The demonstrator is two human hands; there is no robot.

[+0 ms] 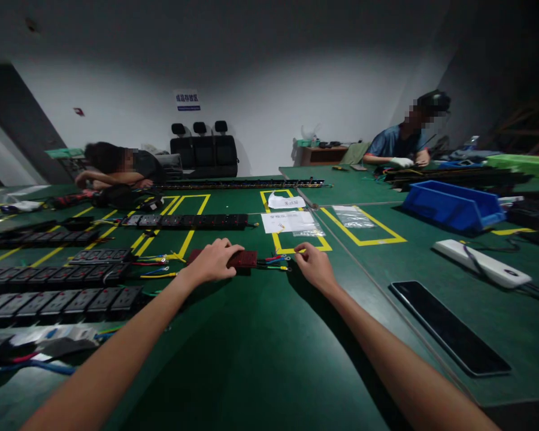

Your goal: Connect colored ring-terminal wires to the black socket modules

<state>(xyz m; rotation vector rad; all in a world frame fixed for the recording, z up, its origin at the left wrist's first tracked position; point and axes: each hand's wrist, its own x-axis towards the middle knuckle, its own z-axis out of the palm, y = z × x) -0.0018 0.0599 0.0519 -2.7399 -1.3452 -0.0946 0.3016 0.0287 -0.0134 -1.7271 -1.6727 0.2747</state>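
Note:
A dark red socket block (247, 258) lies on the green table in front of me. My left hand (215, 260) grips it from above, thumb on the near side and fingers over the top. Red, blue, black and green-yellow wires (272, 264) with ring terminals come out of its right end. Just right of those terminals is my right hand (314, 266), its thumb and fingertips pinched together. Whether anything small sits in that pinch I cannot make out.
Black socket strips (58, 305) with wires lie at the left, another strip (188, 221) behind. Papers (287, 221) and plastic bags lie beyond my hands. At the right are a phone (449, 326), a white power strip (480, 263) and a blue bin (451, 206). Two people sit across the table.

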